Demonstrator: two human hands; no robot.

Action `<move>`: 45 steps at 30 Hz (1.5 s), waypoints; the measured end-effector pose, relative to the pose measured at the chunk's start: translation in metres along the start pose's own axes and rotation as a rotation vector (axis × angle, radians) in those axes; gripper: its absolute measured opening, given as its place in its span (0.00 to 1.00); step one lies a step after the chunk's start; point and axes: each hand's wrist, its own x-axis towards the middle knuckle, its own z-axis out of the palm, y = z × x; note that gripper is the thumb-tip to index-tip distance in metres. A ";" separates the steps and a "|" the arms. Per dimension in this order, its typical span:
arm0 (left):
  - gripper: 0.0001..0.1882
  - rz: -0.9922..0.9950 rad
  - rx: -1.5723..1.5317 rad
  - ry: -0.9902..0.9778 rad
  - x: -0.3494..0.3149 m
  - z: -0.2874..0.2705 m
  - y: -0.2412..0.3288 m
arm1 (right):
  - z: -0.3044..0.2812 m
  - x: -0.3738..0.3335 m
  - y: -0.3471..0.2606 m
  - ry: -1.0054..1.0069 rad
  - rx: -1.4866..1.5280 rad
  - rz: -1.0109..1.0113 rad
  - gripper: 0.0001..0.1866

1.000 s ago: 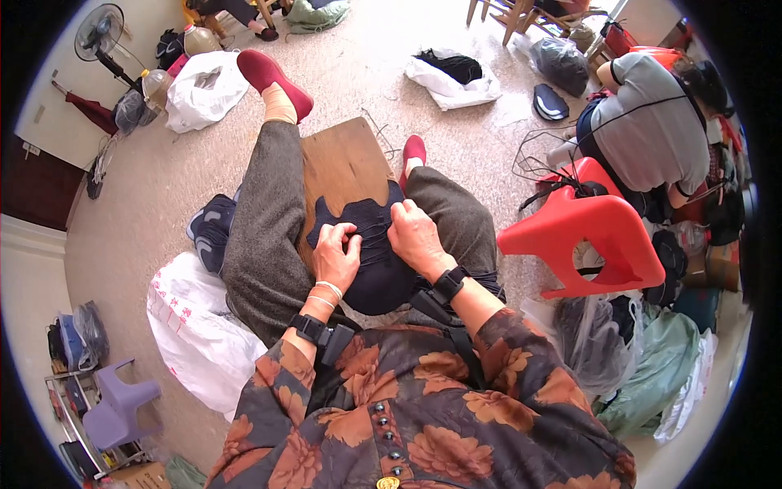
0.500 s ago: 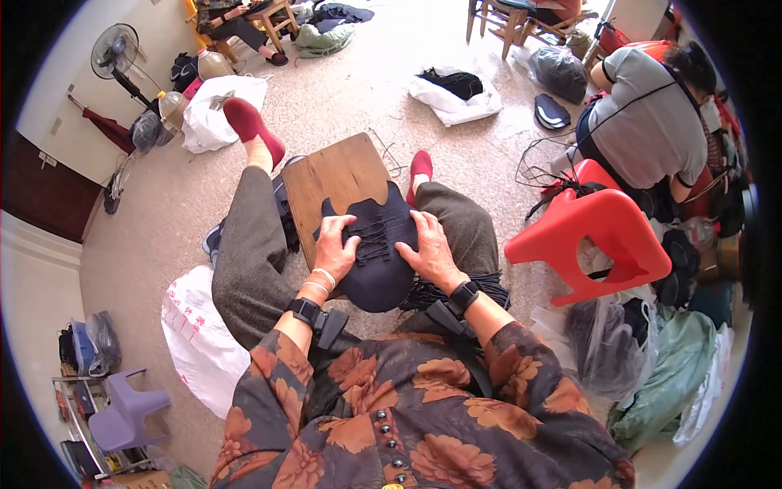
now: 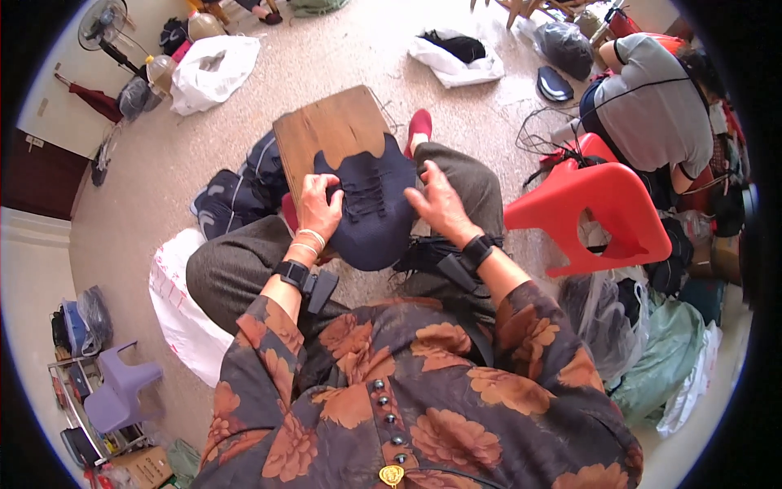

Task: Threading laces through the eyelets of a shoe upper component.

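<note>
A dark navy knit shoe upper [image 3: 371,232] lies flat on a wooden stool [image 3: 326,122] between my knees, its rounded end toward me. Black lacing [image 3: 364,196] crosses its middle in rows. At the upper's left edge rests my left hand [image 3: 319,204], fingers bent and thumb apart from them. My right hand [image 3: 444,204] is just off the right edge, index finger stretched out and thumb spread, holding nothing. Under my right wrist hangs a bundle of black cords [image 3: 415,254], partly hidden.
A red plastic stool [image 3: 582,216] stands at my right, with a person in grey [image 3: 652,102] bent over beyond it. Filled bags [image 3: 664,350] crowd the right side. A white sack [image 3: 183,297] and a purple chair [image 3: 120,387] are at my left. Dark clothing [image 3: 236,196] lies beside the wooden stool.
My right hand has lifted off the shoe upper and its fingers have spread. My left leg, stretched forward before, is drawn back beside the stool. The whole view has shifted slightly.
</note>
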 end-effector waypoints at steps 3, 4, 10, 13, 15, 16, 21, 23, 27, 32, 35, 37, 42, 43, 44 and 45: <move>0.13 0.031 0.018 0.079 -0.004 0.001 0.008 | -0.031 -0.010 0.007 -0.101 -0.204 -0.119 0.19; 0.13 0.060 0.066 0.083 -0.010 0.001 0.015 | -0.033 -0.020 0.018 -0.123 -0.297 -0.231 0.15; 0.17 0.163 0.279 0.103 0.001 0.003 0.011 | -0.053 -0.051 0.007 -0.512 -0.594 -0.356 0.08; 0.17 0.123 0.240 0.078 0.009 0.006 0.012 | -0.067 -0.061 0.009 -0.680 -0.470 -0.262 0.07; 0.16 0.146 0.241 0.067 0.013 0.007 0.011 | -0.078 -0.074 0.015 -0.669 -0.259 -0.217 0.06; 0.16 0.149 0.237 0.049 0.019 0.005 0.009 | -0.085 -0.077 0.013 -0.708 -0.272 -0.160 0.06; 0.16 0.248 0.319 0.120 0.059 0.007 -0.016 | -0.082 -0.080 0.004 -0.679 -0.350 -0.118 0.06; 0.17 0.228 0.309 0.094 0.058 0.005 -0.017 | -0.079 -0.082 0.004 -0.630 -0.363 -0.144 0.06; 0.16 0.225 0.283 0.068 0.062 0.008 -0.012 | -0.081 -0.082 0.001 -0.584 -0.350 -0.104 0.06; 0.15 0.191 0.229 0.033 0.063 0.007 -0.007 | -0.094 -0.080 -0.006 -0.437 -0.221 -0.098 0.14; 0.14 0.206 0.227 0.024 0.066 0.004 -0.004 | -0.130 -0.064 -0.011 -0.130 -0.356 -0.096 0.17; 0.13 0.158 0.213 -0.021 0.064 0.006 -0.001 | -0.161 -0.065 0.016 0.075 -0.427 0.030 0.17; 0.12 0.216 0.294 -0.077 0.066 0.009 0.000 | -0.192 -0.113 0.116 0.208 -0.212 0.436 0.09; 0.12 0.239 0.295 -0.089 0.065 0.011 -0.006 | -0.183 -0.131 0.135 0.210 -0.187 0.480 0.08; 0.12 0.229 0.270 -0.101 0.062 0.014 -0.010 | -0.171 -0.158 0.158 0.162 -0.165 0.481 0.07; 0.12 0.238 0.306 -0.098 0.061 0.010 -0.010 | -0.152 -0.183 0.184 0.115 -0.123 0.473 0.07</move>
